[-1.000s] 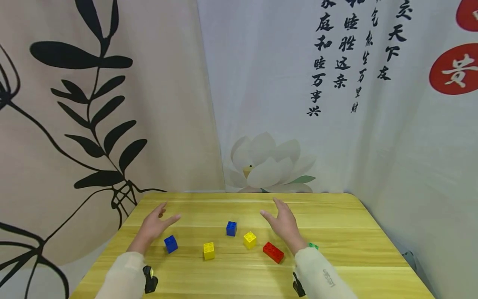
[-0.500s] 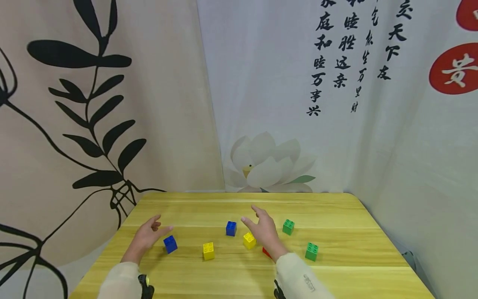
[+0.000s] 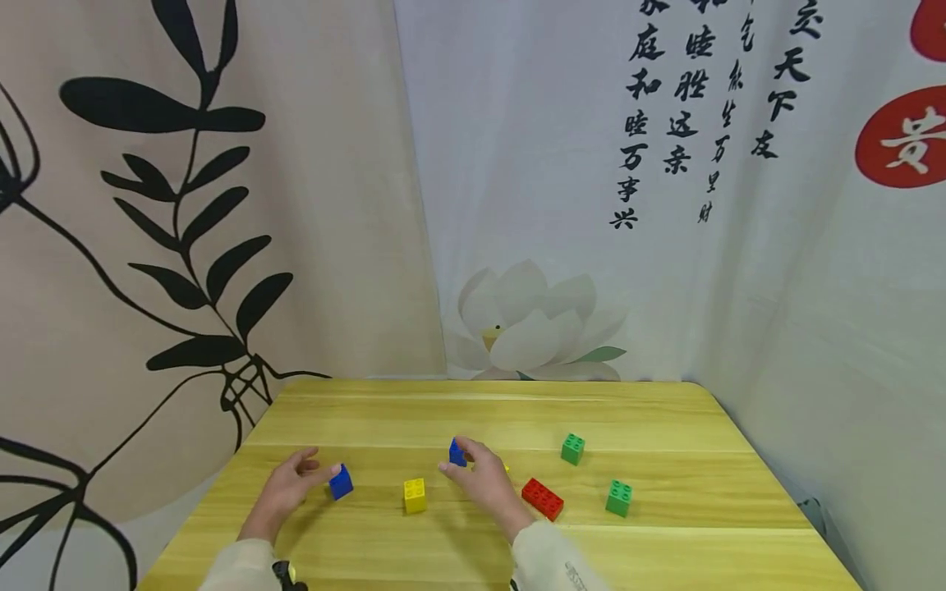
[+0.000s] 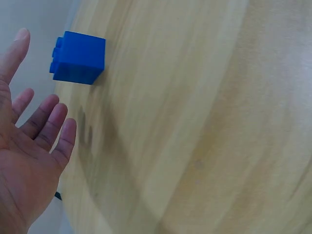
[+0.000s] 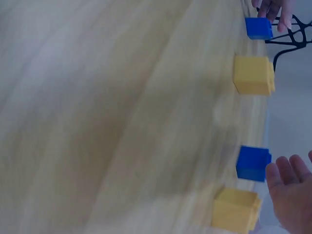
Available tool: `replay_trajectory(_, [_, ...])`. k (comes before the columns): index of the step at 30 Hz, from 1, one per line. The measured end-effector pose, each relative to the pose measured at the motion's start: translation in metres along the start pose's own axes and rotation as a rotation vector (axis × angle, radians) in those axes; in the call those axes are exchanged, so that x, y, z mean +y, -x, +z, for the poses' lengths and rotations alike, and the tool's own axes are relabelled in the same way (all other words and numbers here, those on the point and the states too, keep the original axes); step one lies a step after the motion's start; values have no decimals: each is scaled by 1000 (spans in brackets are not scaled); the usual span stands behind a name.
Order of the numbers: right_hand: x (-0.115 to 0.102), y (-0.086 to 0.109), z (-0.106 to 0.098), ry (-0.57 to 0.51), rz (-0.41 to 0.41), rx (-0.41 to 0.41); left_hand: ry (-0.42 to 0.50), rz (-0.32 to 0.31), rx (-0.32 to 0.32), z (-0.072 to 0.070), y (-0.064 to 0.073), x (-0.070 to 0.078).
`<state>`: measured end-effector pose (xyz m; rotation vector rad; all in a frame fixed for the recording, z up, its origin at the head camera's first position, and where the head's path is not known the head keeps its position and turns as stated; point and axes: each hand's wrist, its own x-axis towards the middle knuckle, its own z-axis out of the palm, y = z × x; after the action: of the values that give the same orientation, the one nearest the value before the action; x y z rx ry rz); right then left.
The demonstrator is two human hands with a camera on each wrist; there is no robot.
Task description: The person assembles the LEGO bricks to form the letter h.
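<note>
My left hand (image 3: 283, 490) hovers beside the left blue block (image 3: 341, 483), its thumb close to it. In the left wrist view that blue block (image 4: 80, 57) stands studs toward the hand (image 4: 27, 151), whose fingers are spread and hold nothing. My right hand (image 3: 484, 484) reaches to the middle blue block (image 3: 456, 453), thumb and fingers apart, partly covering it. In the right wrist view the relaxed fingertips (image 5: 273, 174) lie right at this blue block (image 5: 252, 164). A yellow block (image 5: 235, 209) beside it is mostly hidden by the right hand in the head view.
Between the hands sits another yellow block (image 3: 415, 496). Right of the right hand lies a longer red block (image 3: 543, 499), with two green blocks (image 3: 572, 449) (image 3: 618, 498) farther right. The wooden table (image 3: 665, 419) ends at a printed curtain (image 3: 355, 246).
My right hand has moved left and down, past the red block and over the right yellow block, to the middle blue block. My left hand has dropped slightly, close to the left blue block.
</note>
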<state>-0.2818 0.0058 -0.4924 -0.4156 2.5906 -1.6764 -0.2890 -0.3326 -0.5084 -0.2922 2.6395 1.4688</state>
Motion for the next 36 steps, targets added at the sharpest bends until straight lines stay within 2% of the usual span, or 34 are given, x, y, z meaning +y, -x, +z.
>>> replay_trajectory(6, [7,1,18,-24,28,-42,7,25,12,8,3,-6])
replay_trajectory(15, [21,2,41,-85,51,-73,25,21,6,17,0,-12])
replay_trajectory(20, [25,3,50,-118,51,-71,27,54,44,19,0,-16])
replay_trajectory(24, [26,3,56,-108,64,-71,5,63,65,19,1,-20])
replay_trajectory(27, [26,1,58,-90,65,-75,13,49,57,18,1,-22])
replay_trajectory(36, [24,1,60,-68,9,-76,31,38,60,20,0,-25])
